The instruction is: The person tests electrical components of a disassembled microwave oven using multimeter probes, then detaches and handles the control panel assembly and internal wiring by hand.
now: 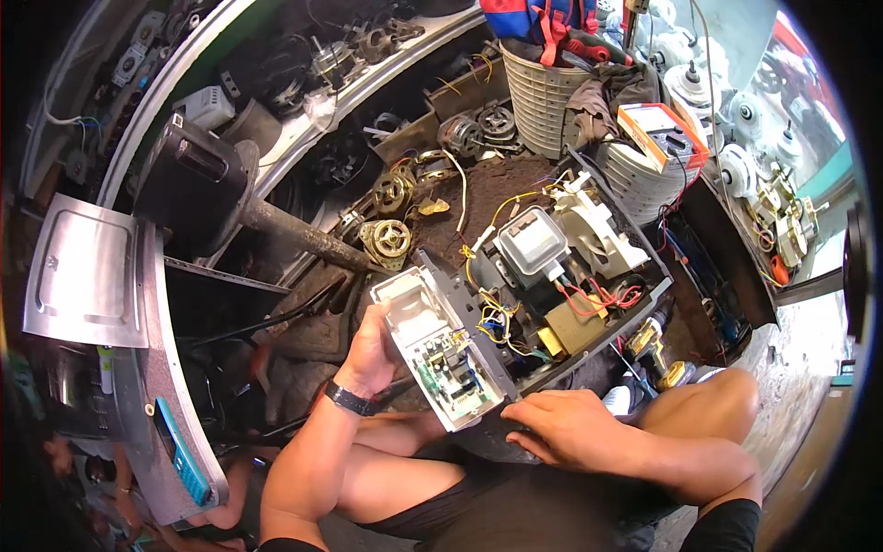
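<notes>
My left hand (370, 354), with a dark band on its wrist, grips the left edge of a white control panel housing (411, 317). A green circuit board (451, 373) with several components sits in the housing's lower half. Wires (497, 317) run beside the panel into an opened microwave oven (602, 327). Inside the oven are a transformer (575, 327), a silver-grey boxy part (533, 241) and a white plastic fan shroud (593, 225). At the panel's lower right corner is my right hand (570, 428), its fingers bent close to the dark frame edge; what lies between the fingertips is hidden.
A yellow and black cordless drill (655, 354) lies right of the oven, near my knee. Several motors (391, 241) lie behind the panel. A ribbed basket (538, 101) and an orange-white box with a meter (662, 133) stand at the back. A metal door panel (92, 267) is at left.
</notes>
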`<move>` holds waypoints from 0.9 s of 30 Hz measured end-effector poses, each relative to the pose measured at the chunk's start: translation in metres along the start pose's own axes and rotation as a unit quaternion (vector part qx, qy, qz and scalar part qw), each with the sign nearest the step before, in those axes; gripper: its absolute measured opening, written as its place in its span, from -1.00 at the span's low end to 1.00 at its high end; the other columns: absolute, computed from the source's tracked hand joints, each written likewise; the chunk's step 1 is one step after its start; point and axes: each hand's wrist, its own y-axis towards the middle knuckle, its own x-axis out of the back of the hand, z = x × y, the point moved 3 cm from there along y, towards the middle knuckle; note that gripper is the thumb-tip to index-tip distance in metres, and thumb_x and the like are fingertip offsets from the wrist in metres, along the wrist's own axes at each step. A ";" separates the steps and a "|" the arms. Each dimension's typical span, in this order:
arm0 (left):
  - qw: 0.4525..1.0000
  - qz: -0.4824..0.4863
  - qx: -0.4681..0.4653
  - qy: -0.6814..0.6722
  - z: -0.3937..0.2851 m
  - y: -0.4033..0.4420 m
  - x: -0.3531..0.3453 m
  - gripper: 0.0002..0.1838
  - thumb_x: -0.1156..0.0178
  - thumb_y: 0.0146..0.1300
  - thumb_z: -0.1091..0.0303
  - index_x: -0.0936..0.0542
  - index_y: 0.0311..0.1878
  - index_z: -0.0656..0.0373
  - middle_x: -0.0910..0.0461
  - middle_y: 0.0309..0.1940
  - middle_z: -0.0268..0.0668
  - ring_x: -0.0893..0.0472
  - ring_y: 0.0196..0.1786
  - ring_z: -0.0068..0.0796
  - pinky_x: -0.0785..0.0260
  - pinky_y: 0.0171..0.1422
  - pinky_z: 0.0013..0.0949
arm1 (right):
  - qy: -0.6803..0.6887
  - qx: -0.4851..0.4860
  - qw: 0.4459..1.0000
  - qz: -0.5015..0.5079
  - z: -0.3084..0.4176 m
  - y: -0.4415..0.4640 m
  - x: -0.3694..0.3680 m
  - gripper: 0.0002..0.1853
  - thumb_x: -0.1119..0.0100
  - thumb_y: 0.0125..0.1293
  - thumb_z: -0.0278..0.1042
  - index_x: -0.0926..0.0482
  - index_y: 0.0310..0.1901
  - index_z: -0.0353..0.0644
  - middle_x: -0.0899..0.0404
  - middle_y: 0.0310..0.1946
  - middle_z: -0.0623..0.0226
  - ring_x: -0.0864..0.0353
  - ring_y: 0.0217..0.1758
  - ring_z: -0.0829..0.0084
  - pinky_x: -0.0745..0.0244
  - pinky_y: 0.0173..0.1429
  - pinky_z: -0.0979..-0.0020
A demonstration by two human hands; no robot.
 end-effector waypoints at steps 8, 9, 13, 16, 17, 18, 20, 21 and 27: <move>1.000 -0.019 0.019 -0.011 0.000 -0.002 -0.003 -0.29 -0.02 0.51 -0.23 -0.55 0.44 0.14 -0.71 0.27 -0.21 -0.71 0.25 -0.28 -0.54 0.39 -0.15 | 0.009 0.002 1.000 -0.020 -0.005 -0.004 0.003 -0.70 -0.35 0.42 -0.20 -0.57 0.04 -0.18 -0.66 -0.22 0.17 -0.73 -0.12 0.07 -0.64 -0.09 0.08; 1.000 -0.018 0.020 -0.007 0.000 -0.002 -0.001 -0.29 -0.02 0.51 -0.23 -0.55 0.44 0.14 -0.71 0.27 -0.21 -0.71 0.25 -0.28 -0.54 0.39 -0.15 | 0.009 0.003 1.000 -0.021 -0.005 -0.004 0.003 -0.70 -0.34 0.42 -0.21 -0.57 0.03 -0.18 -0.66 -0.22 0.17 -0.73 -0.12 0.07 -0.64 -0.09 0.08; 0.999 0.004 0.019 -0.040 0.005 0.003 0.005 -0.36 0.03 0.58 -0.12 -0.47 0.49 0.14 -0.68 0.30 -0.19 -0.69 0.30 -0.25 -0.52 0.45 -0.10 | 0.019 0.006 0.999 -0.031 -0.005 -0.006 0.002 -0.71 -0.34 0.42 -0.20 -0.57 0.03 -0.18 -0.66 -0.23 0.18 -0.73 -0.12 0.08 -0.64 -0.09 0.09; 0.999 -0.001 0.006 -0.053 0.007 0.004 0.004 -0.38 0.00 0.57 -0.10 -0.49 0.46 0.14 -0.68 0.28 -0.19 -0.69 0.29 -0.24 -0.53 0.44 -0.07 | 0.013 0.007 0.999 -0.030 -0.006 -0.007 0.002 -0.71 -0.34 0.42 -0.20 -0.57 0.02 -0.17 -0.66 -0.24 0.18 -0.74 -0.11 0.09 -0.64 -0.08 0.10; 0.998 0.000 0.002 -0.060 0.008 0.004 0.005 -0.38 -0.01 0.57 -0.10 -0.50 0.46 0.15 -0.68 0.28 -0.19 -0.69 0.29 -0.24 -0.53 0.44 -0.06 | 0.015 0.005 0.999 -0.028 -0.006 -0.007 0.002 -0.72 -0.34 0.43 -0.19 -0.57 0.01 -0.17 -0.65 -0.24 0.18 -0.74 -0.11 0.09 -0.64 -0.08 0.10; 0.998 0.000 -0.001 -0.066 0.009 0.004 0.006 -0.39 -0.01 0.57 -0.10 -0.51 0.45 0.15 -0.68 0.28 -0.19 -0.69 0.28 -0.23 -0.53 0.44 -0.06 | 0.018 0.004 0.999 -0.026 -0.006 -0.007 0.003 -0.72 -0.33 0.43 -0.19 -0.57 0.00 -0.16 -0.65 -0.25 0.19 -0.74 -0.11 0.09 -0.64 -0.08 0.10; 0.998 0.001 -0.001 -0.069 0.008 0.004 0.005 -0.39 -0.02 0.56 -0.10 -0.51 0.44 0.15 -0.69 0.28 -0.18 -0.70 0.28 -0.23 -0.53 0.44 -0.07 | 0.020 0.001 1.000 -0.021 -0.006 -0.007 0.003 -0.72 -0.33 0.43 -0.19 -0.57 0.00 -0.16 -0.65 -0.24 0.19 -0.74 -0.10 0.08 -0.64 -0.08 0.09; 0.997 0.003 -0.001 -0.072 0.008 0.004 0.005 -0.39 -0.02 0.56 -0.10 -0.52 0.44 0.15 -0.69 0.28 -0.18 -0.70 0.28 -0.23 -0.53 0.44 -0.07 | 0.021 -0.003 1.000 -0.016 -0.006 -0.007 0.003 -0.72 -0.33 0.44 -0.18 -0.57 0.00 -0.16 -0.65 -0.24 0.19 -0.74 -0.10 0.08 -0.65 -0.09 0.09; 0.997 0.004 0.005 -0.075 0.009 0.002 0.006 -0.37 -0.04 0.54 -0.12 -0.53 0.43 0.15 -0.69 0.29 -0.19 -0.69 0.29 -0.22 -0.52 0.44 -0.06 | 0.025 -0.004 1.000 -0.015 -0.008 -0.006 -0.003 -0.71 -0.32 0.44 -0.18 -0.56 0.03 -0.15 -0.65 -0.24 0.18 -0.74 -0.10 0.06 -0.65 -0.09 0.07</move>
